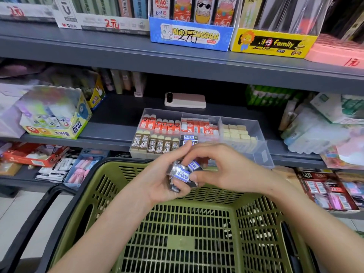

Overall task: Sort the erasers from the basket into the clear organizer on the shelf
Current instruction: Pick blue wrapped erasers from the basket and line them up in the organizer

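Above the olive green basket (126, 198), my left hand (157, 180) cups a small bunch of blue-and-white wrapped erasers (182, 173). My right hand (222, 166) pinches one of these erasers (194, 164) at the top of the bunch. Just behind my hands, the clear organizer (256, 142) stands on the middle shelf. It holds rows of red erasers (159, 124), brown 2B erasers (151, 144), cream erasers (237, 133) and blue-and-white erasers (189, 139) partly hidden by my fingers. The basket's floor looks bare.
A pink phone (185, 100) lies on the shelf behind the organizer. A glue box (57, 115) stands at the left, and wrapped packs (315, 127) crowd the right. The upper shelf edge (177, 60) overhangs. Lower shelves carry more stationery boxes.
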Demonstrator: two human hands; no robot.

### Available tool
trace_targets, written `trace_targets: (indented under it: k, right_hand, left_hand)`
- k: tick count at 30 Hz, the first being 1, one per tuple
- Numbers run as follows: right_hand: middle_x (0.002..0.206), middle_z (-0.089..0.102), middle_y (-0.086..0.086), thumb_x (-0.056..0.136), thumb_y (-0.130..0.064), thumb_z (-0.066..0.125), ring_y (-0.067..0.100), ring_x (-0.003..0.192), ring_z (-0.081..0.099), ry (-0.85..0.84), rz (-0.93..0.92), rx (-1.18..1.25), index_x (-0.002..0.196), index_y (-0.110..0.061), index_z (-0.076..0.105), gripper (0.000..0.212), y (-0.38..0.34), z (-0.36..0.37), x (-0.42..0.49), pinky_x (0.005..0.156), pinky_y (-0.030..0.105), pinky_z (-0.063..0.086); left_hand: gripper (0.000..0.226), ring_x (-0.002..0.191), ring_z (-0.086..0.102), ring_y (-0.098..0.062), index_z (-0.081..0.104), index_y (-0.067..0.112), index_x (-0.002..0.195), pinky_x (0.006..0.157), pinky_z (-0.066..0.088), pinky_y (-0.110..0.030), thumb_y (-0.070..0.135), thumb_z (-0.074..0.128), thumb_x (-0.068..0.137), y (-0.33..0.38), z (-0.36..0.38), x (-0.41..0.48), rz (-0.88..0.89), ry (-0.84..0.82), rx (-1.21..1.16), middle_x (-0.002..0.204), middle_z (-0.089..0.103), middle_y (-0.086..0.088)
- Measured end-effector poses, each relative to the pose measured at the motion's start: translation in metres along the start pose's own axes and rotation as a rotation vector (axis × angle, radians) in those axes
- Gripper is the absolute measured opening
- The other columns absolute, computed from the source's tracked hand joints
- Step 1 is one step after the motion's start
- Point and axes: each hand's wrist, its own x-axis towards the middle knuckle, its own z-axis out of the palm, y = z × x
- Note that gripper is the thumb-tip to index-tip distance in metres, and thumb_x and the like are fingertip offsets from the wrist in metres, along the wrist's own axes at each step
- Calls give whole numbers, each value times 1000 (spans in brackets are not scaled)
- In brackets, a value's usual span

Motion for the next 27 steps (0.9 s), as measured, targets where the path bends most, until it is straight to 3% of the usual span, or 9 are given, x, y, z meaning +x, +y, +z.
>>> trace_targets:
  k: [2,5,7,9,14,17,22,24,27]
  right_hand:
    - [94,64,-8,76,-17,76,3,77,54,22,5,113,98,-26,67,25,1,-3,-4,75,26,47]
    - [95,64,0,63,-33,79,17,77,58,234,24,252,90,-30,69,29,9,-13,-5,72,33,51]
    - [79,64,-9,55,-43,78,11,62,53,419,116,345,81,-29,71,30,24,-23,0,58,23,45]
    - [70,60,-15,52,-49,79,0,54,47,499,249,244,73,-30,70,30,39,-28,7,53,13,35]
    - [65,43,-15,59,-60,74,4,64,42,399,385,-375,67,-23,62,39,60,-4,27,50,19,24]
    - [62,55,-8,69,-59,69,12,65,51,361,402,-462,67,-17,66,42,62,-3,32,52,24,29]
    - [82,70,-5,78,-57,62,14,81,60,196,358,-477,78,-23,73,36,60,-7,25,68,28,45]
    - [87,70,-11,81,-54,60,4,78,57,145,338,-438,84,-28,73,30,60,-12,22,68,25,44]
    - [76,59,-26,85,-42,62,-17,66,48,13,308,-385,93,-31,72,16,64,-23,18,53,8,31]
  left_hand:
    - [36,55,59,-17,72,5,85,32,35,-12,35,78,66,0,2,1,-14,-12,-16,74,66,-7]
    - [49,63,61,-23,66,-1,98,30,37,-14,26,81,61,2,3,3,-38,5,-111,83,63,-16]
    - [43,61,60,-23,70,-3,91,31,37,-13,23,80,58,5,2,4,-8,61,-141,79,61,-18]
    - [33,59,60,-21,72,-2,79,32,36,-12,23,78,58,8,2,5,41,113,-157,76,62,-17]
    - [30,57,59,-19,70,-1,78,31,36,-12,24,75,62,14,-2,4,97,167,-177,74,61,-17]
    - [34,58,60,-19,72,-1,77,31,36,-12,23,80,54,14,-3,3,101,168,-168,76,61,-16]
    - [34,60,60,-20,72,-1,79,31,36,-13,23,79,56,13,-6,2,102,189,-171,77,61,-17]
    - [34,59,60,-20,71,-1,79,31,36,-13,23,79,56,13,-7,1,103,188,-173,77,61,-17]
    - [33,60,60,-20,71,0,79,31,36,-12,22,79,55,13,-8,-2,102,179,-172,77,61,-16]
